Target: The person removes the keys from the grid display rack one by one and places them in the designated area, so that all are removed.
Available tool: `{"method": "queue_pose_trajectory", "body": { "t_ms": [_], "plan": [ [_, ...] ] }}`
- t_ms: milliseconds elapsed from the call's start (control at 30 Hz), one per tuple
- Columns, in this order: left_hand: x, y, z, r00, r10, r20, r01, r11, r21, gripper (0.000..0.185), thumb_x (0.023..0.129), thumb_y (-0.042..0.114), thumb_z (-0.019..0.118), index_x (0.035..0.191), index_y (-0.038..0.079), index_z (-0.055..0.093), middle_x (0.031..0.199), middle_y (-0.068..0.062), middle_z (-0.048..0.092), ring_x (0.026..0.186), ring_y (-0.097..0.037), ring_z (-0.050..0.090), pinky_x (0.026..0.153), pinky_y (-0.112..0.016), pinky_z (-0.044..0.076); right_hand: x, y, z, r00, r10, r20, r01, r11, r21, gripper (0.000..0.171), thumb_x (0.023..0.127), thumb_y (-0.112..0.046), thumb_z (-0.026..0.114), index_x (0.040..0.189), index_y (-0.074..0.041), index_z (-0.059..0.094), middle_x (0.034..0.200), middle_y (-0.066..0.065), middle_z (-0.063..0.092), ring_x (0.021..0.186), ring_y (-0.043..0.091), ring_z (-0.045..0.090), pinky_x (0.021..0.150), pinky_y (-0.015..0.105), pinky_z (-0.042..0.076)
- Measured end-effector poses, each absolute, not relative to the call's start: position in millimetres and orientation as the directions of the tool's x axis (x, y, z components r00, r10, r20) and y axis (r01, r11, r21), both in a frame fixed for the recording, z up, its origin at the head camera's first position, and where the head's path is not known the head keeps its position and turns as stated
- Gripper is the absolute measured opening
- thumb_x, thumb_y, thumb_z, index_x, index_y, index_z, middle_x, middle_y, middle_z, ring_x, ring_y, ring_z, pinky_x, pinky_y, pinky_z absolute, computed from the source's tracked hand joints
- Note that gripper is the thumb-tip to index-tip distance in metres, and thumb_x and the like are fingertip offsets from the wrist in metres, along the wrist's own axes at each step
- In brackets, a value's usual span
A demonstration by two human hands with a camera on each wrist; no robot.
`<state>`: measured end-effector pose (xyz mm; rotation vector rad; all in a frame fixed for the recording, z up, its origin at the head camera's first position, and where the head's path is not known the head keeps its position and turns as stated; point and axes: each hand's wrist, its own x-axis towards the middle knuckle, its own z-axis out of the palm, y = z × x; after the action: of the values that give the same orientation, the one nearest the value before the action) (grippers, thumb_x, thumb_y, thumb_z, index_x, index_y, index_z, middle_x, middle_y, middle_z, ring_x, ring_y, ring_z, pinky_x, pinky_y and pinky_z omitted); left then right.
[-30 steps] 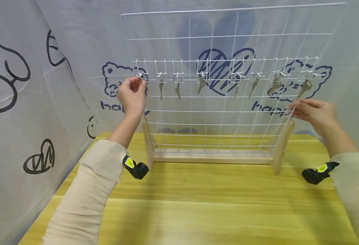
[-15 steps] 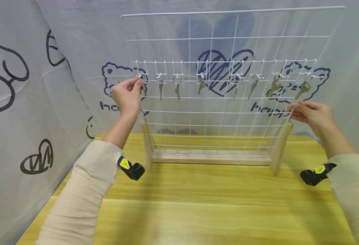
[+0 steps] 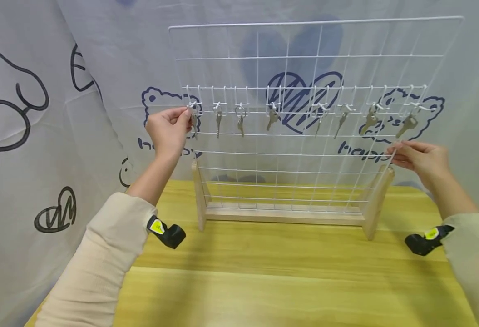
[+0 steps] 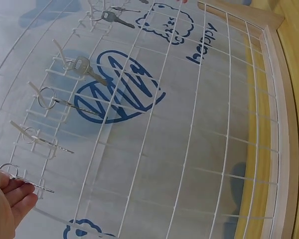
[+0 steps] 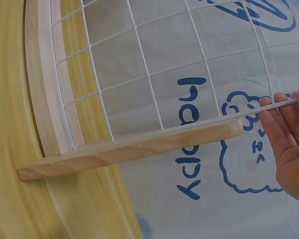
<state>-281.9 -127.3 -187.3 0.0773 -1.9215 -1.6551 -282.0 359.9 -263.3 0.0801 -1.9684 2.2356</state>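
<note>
left hand [image 3: 167,131] has its fingertips close together right by the leftmost key [image 3: 195,129], which hangs off a hook [image 3: 193,105] near the left edge of the white wire grid [image 3: 315,22]. can't tell if it's actually gripping. right hand [image 3: 425,159] is pinching the grid's right edge. wooden stand [image 3: 284,216] sits toward the far edge of the desk [image 3: 264,290].

We see a yellow wooden table [image 3: 264,295], its grain running from side to side and a pale seam crossing its nearer part. Directly on it, towards the far edge, we find a light wooden stand [image 3: 284,217], long and low with an upright at either end and a white wire grid [image 3: 280,135] rising from it.
</note>
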Motion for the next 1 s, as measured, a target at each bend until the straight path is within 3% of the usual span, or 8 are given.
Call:
{"method": "queue_pose_trajectory", "body": {
  "t_ms": [200,533,767,1000],
  "plan": [
    [-274,-130,-184,-0.846,-0.393,0.36,0.305,0.197,0.932,0.021,0.088,0.01,0.063,0.104,-0.002,0.068,0.107,-0.018,0.068,0.068,-0.002,0.065,0.07,-0.016,0.057,-280,359,-264,-0.982,0.101,0.162,-0.173,-0.108,-0.979,0.008,0.083,-0.017,0.066,0.082,-0.015,0.073,0.074,-0.005,0.073,0.068,0.007,0.069,0.063,0.019,0.058],
    [-258,-130,-182,-0.894,-0.352,0.277,0.278,0.048,0.959,0.024,0.086,0.01,0.065,0.105,-0.005,0.066,0.102,-0.017,0.069,0.064,-0.002,0.066,0.066,-0.016,0.058,-281,358,-265,-0.979,0.107,0.172,-0.185,-0.132,-0.974,0.009,0.084,-0.015,0.065,0.081,-0.014,0.074,0.072,-0.004,0.073,0.067,0.008,0.069,0.062,0.019,0.058],
    [-255,-132,-196,-0.938,-0.265,0.225,0.236,-0.009,0.972,0.029,0.086,0.009,0.064,0.109,-0.008,0.063,0.071,0.007,0.07,0.064,-0.002,0.067,0.068,-0.017,0.058,-281,356,-262,-0.98,0.122,0.159,-0.172,-0.103,-0.98,0.007,0.083,-0.018,0.066,0.08,-0.018,0.073,0.072,-0.006,0.072,0.068,0.007,0.069,0.062,0.019,0.058],
    [-255,-135,-224,-0.963,-0.204,0.175,0.176,0.013,0.984,0.029,0.09,0.007,0.059,0.113,-0.01,0.059,0.064,0.016,0.066,0.064,0.001,0.066,0.069,-0.018,0.058,-282,357,-262,-0.979,0.116,0.166,-0.18,-0.129,-0.975,0.007,0.082,-0.015,0.067,0.078,-0.016,0.073,0.071,-0.004,0.073,0.067,0.008,0.07,0.061,0.02,0.059]
  ]
}}
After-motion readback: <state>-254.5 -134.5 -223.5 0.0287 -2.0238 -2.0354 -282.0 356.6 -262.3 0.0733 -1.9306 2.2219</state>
